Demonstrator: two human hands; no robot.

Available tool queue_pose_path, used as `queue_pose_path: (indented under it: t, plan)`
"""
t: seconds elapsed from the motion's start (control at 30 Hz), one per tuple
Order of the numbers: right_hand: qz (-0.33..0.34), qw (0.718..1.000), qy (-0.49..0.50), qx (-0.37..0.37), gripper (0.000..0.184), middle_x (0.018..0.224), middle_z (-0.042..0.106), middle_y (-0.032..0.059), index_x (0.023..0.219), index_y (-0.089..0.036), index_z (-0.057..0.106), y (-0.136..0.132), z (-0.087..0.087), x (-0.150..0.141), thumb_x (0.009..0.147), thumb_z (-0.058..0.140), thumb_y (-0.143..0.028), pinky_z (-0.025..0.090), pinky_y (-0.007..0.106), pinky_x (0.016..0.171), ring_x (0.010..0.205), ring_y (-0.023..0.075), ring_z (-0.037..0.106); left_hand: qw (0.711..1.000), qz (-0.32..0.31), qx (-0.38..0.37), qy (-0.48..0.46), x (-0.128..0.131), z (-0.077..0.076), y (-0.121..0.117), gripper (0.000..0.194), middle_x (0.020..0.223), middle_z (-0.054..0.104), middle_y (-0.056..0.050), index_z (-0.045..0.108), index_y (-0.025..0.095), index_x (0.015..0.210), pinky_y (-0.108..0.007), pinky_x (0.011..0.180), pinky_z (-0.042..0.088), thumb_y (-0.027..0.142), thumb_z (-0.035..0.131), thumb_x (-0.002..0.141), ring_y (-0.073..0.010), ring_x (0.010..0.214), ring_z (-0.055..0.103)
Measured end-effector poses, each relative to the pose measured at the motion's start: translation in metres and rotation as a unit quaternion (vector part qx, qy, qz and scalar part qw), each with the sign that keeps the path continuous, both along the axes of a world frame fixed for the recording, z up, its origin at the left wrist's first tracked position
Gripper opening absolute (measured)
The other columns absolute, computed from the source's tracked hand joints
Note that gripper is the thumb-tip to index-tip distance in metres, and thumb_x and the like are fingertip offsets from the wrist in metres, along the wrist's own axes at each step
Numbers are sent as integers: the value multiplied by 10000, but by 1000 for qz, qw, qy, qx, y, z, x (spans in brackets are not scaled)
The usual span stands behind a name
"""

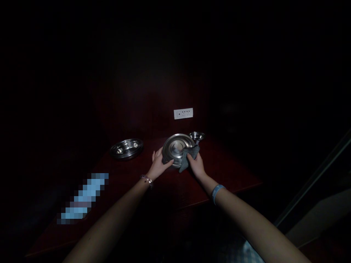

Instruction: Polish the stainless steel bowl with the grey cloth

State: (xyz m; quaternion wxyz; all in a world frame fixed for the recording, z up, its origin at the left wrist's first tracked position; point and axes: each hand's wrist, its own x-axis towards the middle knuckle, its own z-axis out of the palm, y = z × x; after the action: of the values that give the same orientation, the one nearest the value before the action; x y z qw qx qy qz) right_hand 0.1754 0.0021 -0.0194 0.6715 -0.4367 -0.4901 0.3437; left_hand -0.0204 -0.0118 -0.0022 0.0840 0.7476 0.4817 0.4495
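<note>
We record one round steel dish (175, 142), tilted toward us, between the two hands. Left hand (159, 163): closed on the dish's near left rim, thumb laid along the front, other fingers at the side and partly hidden behind; at its wrist we note one beaded bracelet (147, 180). Right hand (196, 165): gripping one grey-green cloth (185, 160), thumb on top, the cloth lying against the dish's lower right face and rim; below its wrist, one blue band (217, 190). Whether the dish touches the tabletop beneath the hands, we cannot tell. Left of the left hand and a little beyond it, we list one stack of shallow steel dishes (126, 148), the count unclear in the gloom. Just beyond the right hand, one smaller steel bowl (196, 136), partly covered by the held dish. Farther beyond both hands, one white socket panel (183, 113) on a dark wall (148, 106). Nearer to us than the left hand, off to its left, one blurred blue item (86, 197). Under all, one dark red tabletop (222, 171).
</note>
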Motion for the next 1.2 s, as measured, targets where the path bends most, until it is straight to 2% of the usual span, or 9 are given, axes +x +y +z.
queue_pose_path:
  t: [0.17,0.23,0.53,0.8,1.03,1.2]
  plan:
    - [5,1000,-4,1,361,1056,716,71,1065,-191,611,2,-2,1,743,626,-355,495,378,921,975,232,661,999,-45,10,-26,-3,-1,6,574,1380,524,-119,524,204,1294,-475,1148,275,355,690,766,-284,1305,450]
    - [7,1000,-4,9,361,1056,716,71,1064,-190,611,2,-3,1,746,629,-360,495,375,923,978,230,661,997,-67,13,-40,-4,-2,8,588,1376,521,-121,530,191,1292,-447,1132,318,357,701,755,-279,1305,452]
    - [0,1000,-2,-6,358,1065,711,84,1060,-176,611,1,0,-1,739,628,-331,489,390,944,989,237,661,993,-93,8,-67,-3,-2,8,588,1387,502,-131,518,176,1299,-445,1147,321,349,699,767,-273,1319,452]
    - [8,1000,3,8,356,1050,719,67,1063,-193,615,1,-1,0,743,634,-349,500,382,934,978,230,665,992,-96,-10,-80,-2,-1,6,584,1405,479,-124,502,180,1305,-419,1152,327,338,692,776,-251,1328,452]
    - [0,1000,1,6,351,1060,712,77,1064,-191,613,1,-1,0,744,629,-335,495,405,945,984,242,667,991,-108,-3,-85,-2,-2,6,550,1401,478,-130,506,173,1296,-409,1147,334,336,672,797,-253,1324,460]
    - [2,1000,-5,4,343,1033,718,66,1050,-191,621,-1,1,0,739,629,-335,505,391,922,959,235,670,989,-100,-22,-102,0,-3,7,460,1368,533,-118,552,170,1242,-396,1128,357,322,639,817,-247,1302,487]
